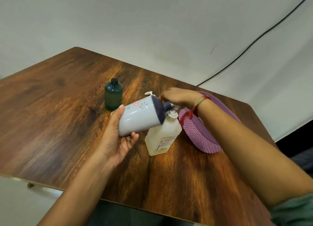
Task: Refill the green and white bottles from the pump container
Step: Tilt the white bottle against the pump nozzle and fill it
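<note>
Left hand grips the white bottle round its base end, thumb on the near side, fingers wrapped behind. The bottle is off the desk and tilted almost flat. Its long axis runs left to right, with the dark open neck pointing right, right at the spout of the pump container.

Right hand sits on top of the pump head with the wrist bent down. The fingers are mostly hidden behind the bottle neck, so I can't tell if it's pressing flat or curled round the head. The pump container stands upright on the desk, directly under and between both hands.

Key relation: neck mouth vs spout tip. They look touching or just beside each other, and the overlap isn't resolvable from this angle. My read is that the right hand does the pumping while the left only holds alignment.

Green bottle is upright and uncapped, well to the left and behind, nearer the left hand. Looks like it's next.

A loose white pump cap lies behind the white bottle. Pink woven basket is just right of the container.
</note>
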